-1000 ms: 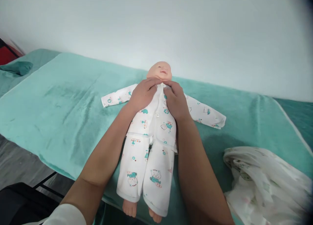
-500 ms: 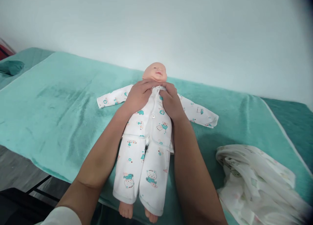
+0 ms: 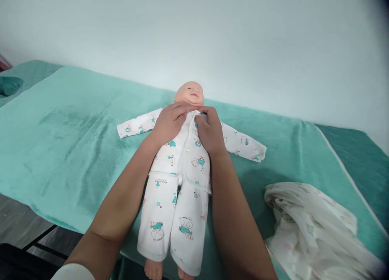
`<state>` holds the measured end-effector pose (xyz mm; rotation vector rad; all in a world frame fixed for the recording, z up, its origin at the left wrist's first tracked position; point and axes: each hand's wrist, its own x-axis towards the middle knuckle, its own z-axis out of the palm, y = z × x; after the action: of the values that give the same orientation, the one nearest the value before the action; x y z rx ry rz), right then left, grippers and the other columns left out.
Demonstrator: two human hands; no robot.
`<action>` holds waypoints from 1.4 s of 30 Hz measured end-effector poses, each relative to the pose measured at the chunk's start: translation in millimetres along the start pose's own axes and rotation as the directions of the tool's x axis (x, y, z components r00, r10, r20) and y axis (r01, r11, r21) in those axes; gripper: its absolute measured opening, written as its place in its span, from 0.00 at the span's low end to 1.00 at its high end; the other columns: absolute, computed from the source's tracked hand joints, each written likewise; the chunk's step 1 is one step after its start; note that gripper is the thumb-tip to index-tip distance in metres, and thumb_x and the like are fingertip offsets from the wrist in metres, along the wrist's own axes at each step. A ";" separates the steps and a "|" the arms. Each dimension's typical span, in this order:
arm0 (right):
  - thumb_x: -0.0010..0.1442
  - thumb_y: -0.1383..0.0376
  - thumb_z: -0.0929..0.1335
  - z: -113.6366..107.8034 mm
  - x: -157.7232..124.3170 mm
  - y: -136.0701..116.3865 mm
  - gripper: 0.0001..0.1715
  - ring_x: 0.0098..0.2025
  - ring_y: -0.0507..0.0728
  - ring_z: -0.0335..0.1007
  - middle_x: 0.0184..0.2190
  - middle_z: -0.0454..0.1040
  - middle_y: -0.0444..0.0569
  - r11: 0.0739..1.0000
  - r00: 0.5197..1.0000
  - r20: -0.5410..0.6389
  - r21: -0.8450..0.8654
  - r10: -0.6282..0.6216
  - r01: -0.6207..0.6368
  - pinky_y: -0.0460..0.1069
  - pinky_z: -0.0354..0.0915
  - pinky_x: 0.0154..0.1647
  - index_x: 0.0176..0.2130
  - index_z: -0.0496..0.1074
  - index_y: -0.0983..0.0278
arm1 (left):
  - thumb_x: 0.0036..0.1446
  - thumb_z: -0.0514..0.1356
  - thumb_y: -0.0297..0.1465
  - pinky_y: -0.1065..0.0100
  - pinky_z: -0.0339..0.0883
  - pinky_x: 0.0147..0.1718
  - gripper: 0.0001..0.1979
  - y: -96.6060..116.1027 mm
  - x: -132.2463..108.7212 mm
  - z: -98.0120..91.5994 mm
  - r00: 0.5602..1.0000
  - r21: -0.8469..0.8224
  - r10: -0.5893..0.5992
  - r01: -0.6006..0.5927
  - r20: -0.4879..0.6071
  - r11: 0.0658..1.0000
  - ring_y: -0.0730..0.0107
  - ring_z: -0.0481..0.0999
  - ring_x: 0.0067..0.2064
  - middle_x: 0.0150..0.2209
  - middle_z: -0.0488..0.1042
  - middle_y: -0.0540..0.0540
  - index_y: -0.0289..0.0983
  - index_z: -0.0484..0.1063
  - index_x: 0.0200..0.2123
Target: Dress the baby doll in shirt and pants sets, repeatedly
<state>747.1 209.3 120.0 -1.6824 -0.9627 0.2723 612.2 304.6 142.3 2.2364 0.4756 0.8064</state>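
A baby doll (image 3: 188,94) lies on its back on a green cover, head toward the wall and feet toward me. It wears a white printed shirt (image 3: 197,176), with sleeves spread to both sides, and matching trousers (image 3: 156,215). My left hand (image 3: 170,122) is closed on the shirt's collar edge, fingers just under the doll's chin. On the other side of the collar, my right hand (image 3: 210,128) has thumb and fingers bent around the cloth by the neck opening. A button shows mid-chest. The doll's hands are not visible; its bare feet stick out of the trousers.
A crumpled white printed cloth (image 3: 313,231) lies at the right. The green cover (image 3: 75,122) spans the bed, which stands against a pale wall (image 3: 194,37). A dark object (image 3: 24,261) is at the lower left, near the bed's frame.
The view has shifted slightly, so the doll and bed sit a little lower and to the left. Both hands stay at the collar; the right fingers look slightly more bent.
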 end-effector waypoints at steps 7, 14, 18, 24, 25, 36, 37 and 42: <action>0.60 0.66 0.65 1.3 1.2 1.5 0.06 0.50 0.61 0.70 0.46 0.76 0.49 1.000 0.998 -0.067 0.014 0.010 -0.009 0.60 0.64 0.57 0.39 0.68 0.58 | 0.69 0.49 0.27 0.56 0.65 0.68 0.22 0.9 1.0 0.8 1.000 -0.015 0.013 -0.014 -0.010 1.000 0.63 0.75 0.64 0.61 0.79 0.46 0.42 0.80 0.53; 0.62 0.68 0.66 1.1 1.8 7.4 0.04 0.53 0.58 0.73 0.48 0.78 0.48 0.985 0.989 -0.085 0.116 -0.118 0.127 0.58 0.66 0.60 0.38 0.70 0.58 | 0.70 0.49 0.27 0.56 0.66 0.67 0.21 0.2 -0.2 0.3 0.999 -0.008 0.034 -0.034 -0.020 0.999 0.63 0.75 0.64 0.61 0.79 0.47 0.43 0.81 0.52; 0.63 0.67 0.67 1.9 2.5 12.7 0.04 0.53 0.58 0.74 0.47 0.78 0.48 0.973 0.976 -0.115 0.119 -0.184 0.198 0.58 0.67 0.60 0.39 0.71 0.58 | 0.70 0.50 0.27 0.56 0.66 0.66 0.20 -0.1 -1.5 0.7 0.999 -0.011 0.029 -0.030 -0.041 0.999 0.64 0.76 0.64 0.60 0.80 0.47 0.44 0.81 0.51; 0.63 0.67 0.67 1.2 1.3 9.7 0.04 0.51 0.59 0.76 0.46 0.80 0.48 0.970 0.974 -0.102 0.119 -0.201 0.213 0.58 0.69 0.57 0.38 0.72 0.58 | 0.68 0.52 0.25 0.57 0.66 0.66 0.18 -0.4 -2.6 1.9 0.997 -0.007 0.027 -0.028 -0.068 1.000 0.64 0.76 0.63 0.58 0.81 0.46 0.42 0.82 0.48; 0.64 0.67 0.67 0.9 1.2 9.0 0.04 0.51 0.59 0.76 0.46 0.80 0.48 0.971 0.976 -0.095 0.123 -0.196 0.207 0.58 0.69 0.57 0.38 0.72 0.58 | 0.68 0.52 0.25 0.57 0.66 0.66 0.18 0.2 -2.8 1.9 0.997 -0.011 0.027 -0.027 -0.070 1.000 0.64 0.76 0.63 0.58 0.81 0.46 0.41 0.82 0.47; 0.63 0.66 0.67 1.3 2.1 11.6 0.03 0.56 0.60 0.76 0.50 0.80 0.49 0.963 0.982 -0.069 0.196 -0.173 0.183 0.59 0.67 0.62 0.38 0.72 0.58 | 0.66 0.55 0.25 0.57 0.69 0.63 0.15 0.1 -4.7 3.1 0.992 -0.111 -0.007 -0.007 -0.125 0.994 0.63 0.78 0.59 0.55 0.82 0.46 0.42 0.81 0.46; 0.63 0.66 0.67 1.2 2.1 11.6 0.03 0.56 0.60 0.76 0.50 0.80 0.49 0.963 0.982 -0.070 0.197 -0.175 0.185 0.59 0.67 0.62 0.38 0.72 0.58 | 0.65 0.55 0.24 0.57 0.68 0.63 0.15 -0.6 -4.7 3.3 0.992 -0.112 0.000 -0.014 -0.127 0.994 0.63 0.78 0.60 0.55 0.82 0.46 0.42 0.81 0.45; 0.63 0.66 0.68 -0.6 1.9 9.5 0.02 0.55 0.58 0.75 0.49 0.80 0.47 0.967 0.983 -0.053 0.177 -0.176 0.182 0.58 0.67 0.62 0.36 0.72 0.58 | 0.63 0.53 0.22 0.55 0.68 0.65 0.17 -2.8 -5.1 3.3 0.992 -0.085 -0.015 0.004 -0.125 0.996 0.63 0.77 0.62 0.57 0.81 0.45 0.41 0.82 0.42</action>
<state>753.0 209.8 112.4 -1.4201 -1.0239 0.2015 610.3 302.2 136.3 2.1122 0.5017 0.9492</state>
